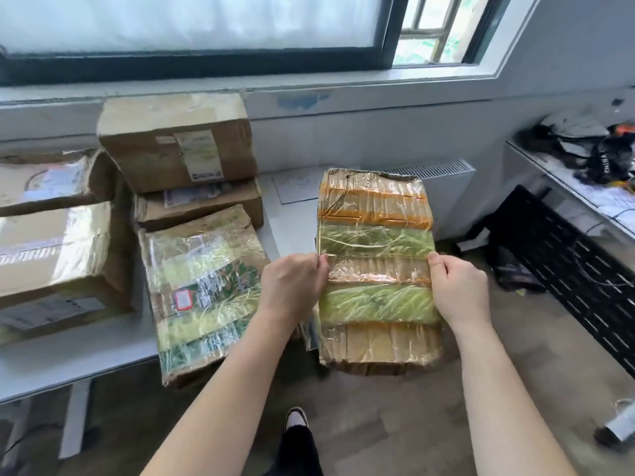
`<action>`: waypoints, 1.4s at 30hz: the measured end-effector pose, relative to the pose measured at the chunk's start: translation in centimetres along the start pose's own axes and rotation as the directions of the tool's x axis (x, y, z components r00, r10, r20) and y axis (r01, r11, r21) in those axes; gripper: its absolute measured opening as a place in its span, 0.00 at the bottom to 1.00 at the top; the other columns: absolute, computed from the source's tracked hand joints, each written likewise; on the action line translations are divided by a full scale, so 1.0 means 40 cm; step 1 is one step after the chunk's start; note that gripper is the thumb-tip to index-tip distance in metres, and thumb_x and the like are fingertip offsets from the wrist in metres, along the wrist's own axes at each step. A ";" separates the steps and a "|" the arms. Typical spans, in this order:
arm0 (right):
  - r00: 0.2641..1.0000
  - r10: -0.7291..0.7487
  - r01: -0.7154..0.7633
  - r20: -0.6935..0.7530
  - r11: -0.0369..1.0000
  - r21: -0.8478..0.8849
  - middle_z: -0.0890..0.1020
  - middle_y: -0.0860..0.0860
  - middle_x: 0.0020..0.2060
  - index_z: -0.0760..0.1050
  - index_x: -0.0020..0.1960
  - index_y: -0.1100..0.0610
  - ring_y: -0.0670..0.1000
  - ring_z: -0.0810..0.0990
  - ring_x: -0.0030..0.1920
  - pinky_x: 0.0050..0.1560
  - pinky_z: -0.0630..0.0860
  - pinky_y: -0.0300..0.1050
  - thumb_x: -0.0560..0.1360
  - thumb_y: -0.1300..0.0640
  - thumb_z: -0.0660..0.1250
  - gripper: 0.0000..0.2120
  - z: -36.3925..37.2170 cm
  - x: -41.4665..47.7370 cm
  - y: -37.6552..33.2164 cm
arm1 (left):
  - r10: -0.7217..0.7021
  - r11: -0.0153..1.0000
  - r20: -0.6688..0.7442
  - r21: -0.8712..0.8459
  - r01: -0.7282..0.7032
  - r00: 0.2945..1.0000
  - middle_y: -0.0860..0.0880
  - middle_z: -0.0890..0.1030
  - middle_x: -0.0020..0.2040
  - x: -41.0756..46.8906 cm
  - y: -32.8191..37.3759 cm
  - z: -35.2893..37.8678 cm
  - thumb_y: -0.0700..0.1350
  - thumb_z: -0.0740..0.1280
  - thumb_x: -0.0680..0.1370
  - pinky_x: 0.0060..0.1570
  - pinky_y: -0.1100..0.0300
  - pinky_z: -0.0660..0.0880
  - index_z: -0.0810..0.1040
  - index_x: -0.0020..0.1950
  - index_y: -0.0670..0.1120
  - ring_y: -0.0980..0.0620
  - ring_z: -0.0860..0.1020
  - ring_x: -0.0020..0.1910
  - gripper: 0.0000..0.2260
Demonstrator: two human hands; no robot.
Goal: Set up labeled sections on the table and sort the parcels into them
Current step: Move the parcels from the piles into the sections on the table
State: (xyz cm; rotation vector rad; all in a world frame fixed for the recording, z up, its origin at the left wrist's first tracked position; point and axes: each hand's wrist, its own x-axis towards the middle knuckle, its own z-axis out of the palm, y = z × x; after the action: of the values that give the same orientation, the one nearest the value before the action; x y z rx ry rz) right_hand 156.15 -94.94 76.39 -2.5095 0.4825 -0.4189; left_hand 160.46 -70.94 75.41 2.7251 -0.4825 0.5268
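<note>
Parcel (376, 269), wrapped in clear, green and orange tape, is held in the air at the right end of the table (103, 359). Left hand (292, 286) grips its left edge; right hand (460, 290) grips its right edge. A similar taped parcel (202, 290) lies on the table just left, overhanging the near edge. Behind it stand two stacked cardboard boxes (178, 149). A paper sheet (299, 185) lies farther back.

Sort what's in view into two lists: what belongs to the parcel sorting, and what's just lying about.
Belongs to the job:
- held parcel, gripped by left hand and right hand
- stickered parcel on the table
- stacked cardboard boxes
- left boxes
- white sheet, possibly a label

Lying about:
- radiator
- black perforated panel
- shelf clutter
</note>
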 end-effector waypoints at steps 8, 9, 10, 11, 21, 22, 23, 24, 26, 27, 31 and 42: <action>0.996 -0.065 0.063 0.056 0.997 0.034 0.74 0.50 0.29 0.72 0.35 0.56 0.54 0.71 0.34 0.33 0.59 0.47 0.83 0.53 0.56 0.19 0.126 0.210 -0.073 | -0.079 0.997 0.092 0.015 0.078 0.993 0.49 0.79 0.37 0.152 -0.128 0.068 0.53 0.51 0.82 0.29 0.58 0.64 0.73 0.40 0.48 0.47 0.78 0.35 0.17; 0.996 -0.071 0.069 0.061 0.997 0.037 0.74 0.50 0.30 0.72 0.36 0.56 0.53 0.70 0.34 0.32 0.59 0.47 0.83 0.53 0.57 0.18 0.143 0.230 -0.079 | -0.090 0.996 0.088 0.012 0.089 0.992 0.49 0.79 0.37 0.161 -0.143 0.075 0.53 0.51 0.82 0.28 0.58 0.66 0.74 0.41 0.48 0.48 0.78 0.35 0.18; 0.995 -0.075 0.073 0.072 0.997 0.036 0.74 0.50 0.31 0.72 0.37 0.55 0.53 0.70 0.35 0.31 0.60 0.44 0.83 0.52 0.57 0.18 0.158 0.249 -0.085 | -0.107 0.994 0.085 0.014 0.106 0.991 0.49 0.79 0.37 0.168 -0.158 0.080 0.53 0.51 0.82 0.27 0.58 0.68 0.76 0.41 0.48 0.48 0.78 0.34 0.19; 0.993 -0.080 0.077 0.085 0.997 0.031 0.74 0.50 0.32 0.74 0.38 0.55 0.52 0.70 0.35 0.31 0.59 0.44 0.83 0.52 0.56 0.17 0.173 0.268 -0.090 | -0.129 0.992 0.086 0.017 0.128 0.988 0.50 0.79 0.37 0.174 -0.171 0.086 0.53 0.50 0.82 0.27 0.58 0.70 0.76 0.41 0.48 0.48 0.78 0.34 0.20; 0.965 -0.118 0.102 0.232 0.992 0.081 0.75 0.48 0.29 0.74 0.38 0.56 0.47 0.71 0.32 0.30 0.62 0.38 0.84 0.52 0.55 0.19 0.312 0.459 -0.109 | -0.361 0.931 0.100 0.105 0.351 0.927 0.49 0.82 0.42 0.174 -0.267 0.192 0.46 0.64 0.78 0.30 0.59 0.77 0.80 0.49 0.45 0.50 0.80 0.38 0.08; 0.960 -0.129 0.109 0.249 0.990 0.091 0.76 0.49 0.30 0.75 0.38 0.57 0.49 0.72 0.33 0.30 0.62 0.40 0.84 0.52 0.55 0.19 0.324 0.480 -0.113 | -0.392 0.918 0.103 0.112 0.381 0.914 0.48 0.82 0.43 0.169 -0.274 0.201 0.45 0.65 0.77 0.31 0.58 0.77 0.80 0.50 0.44 0.49 0.80 0.40 0.07; 0.954 -0.141 0.119 0.264 0.988 0.098 0.76 0.50 0.31 0.75 0.38 0.58 0.52 0.72 0.34 0.31 0.62 0.43 0.84 0.52 0.55 0.20 0.337 0.501 -0.118 | -0.422 0.905 0.104 0.118 0.410 0.901 0.48 0.82 0.44 0.165 -0.277 0.209 0.44 0.66 0.77 0.32 0.58 0.77 0.80 0.51 0.44 0.49 0.80 0.41 0.07; 0.948 -0.153 0.129 0.277 0.986 0.105 0.77 0.51 0.31 0.76 0.37 0.58 0.53 0.72 0.35 0.32 0.62 0.46 0.84 0.52 0.55 0.20 0.350 0.521 -0.123 | -0.445 0.893 0.101 0.122 0.433 0.890 0.48 0.82 0.45 0.163 -0.280 0.214 0.43 0.67 0.76 0.33 0.57 0.77 0.80 0.51 0.44 0.48 0.80 0.43 0.07; 0.937 -0.172 0.141 0.303 0.983 0.121 0.75 0.51 0.30 0.73 0.34 0.56 0.53 0.72 0.35 0.32 0.61 0.47 0.84 0.52 0.55 0.21 0.376 0.558 -0.137 | -0.464 0.882 0.078 0.129 0.452 0.882 0.47 0.82 0.48 0.165 -0.286 0.224 0.41 0.68 0.74 0.38 0.55 0.79 0.80 0.53 0.43 0.48 0.81 0.46 0.09; 0.932 -0.175 0.144 0.316 0.982 0.120 0.73 0.50 0.29 0.69 0.32 0.54 0.53 0.71 0.35 0.31 0.61 0.47 0.84 0.52 0.55 0.22 0.391 0.574 -0.146 | -0.467 0.880 0.068 0.131 0.456 0.882 0.46 0.82 0.50 0.167 -0.291 0.229 0.40 0.69 0.74 0.42 0.54 0.79 0.80 0.55 0.42 0.47 0.80 0.48 0.11; 0.915 -0.175 0.147 0.363 0.984 0.103 0.70 0.49 0.27 0.63 0.29 0.51 0.52 0.69 0.33 0.30 0.59 0.47 0.84 0.51 0.55 0.23 0.449 0.617 -0.171 | -0.486 0.870 0.063 0.132 0.476 0.871 0.45 0.81 0.55 0.165 -0.306 0.241 0.39 0.69 0.73 0.50 0.54 0.78 0.79 0.59 0.41 0.46 0.79 0.55 0.15; 0.872 -0.095 0.029 0.481 0.989 0.144 0.74 0.51 0.31 0.66 0.33 0.55 0.52 0.72 0.35 0.31 0.62 0.45 0.84 0.51 0.51 0.22 0.512 0.626 -0.181 | -0.482 0.869 0.049 0.155 0.470 0.875 0.46 0.82 0.54 0.164 -0.306 0.257 0.40 0.71 0.72 0.47 0.56 0.80 0.80 0.58 0.41 0.48 0.79 0.55 0.15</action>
State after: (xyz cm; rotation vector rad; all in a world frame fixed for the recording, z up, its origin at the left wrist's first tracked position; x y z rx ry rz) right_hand 188.12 -90.46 68.85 -2.3837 0.1653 0.1635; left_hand 173.95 -65.59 66.04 2.8581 0.2264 0.3178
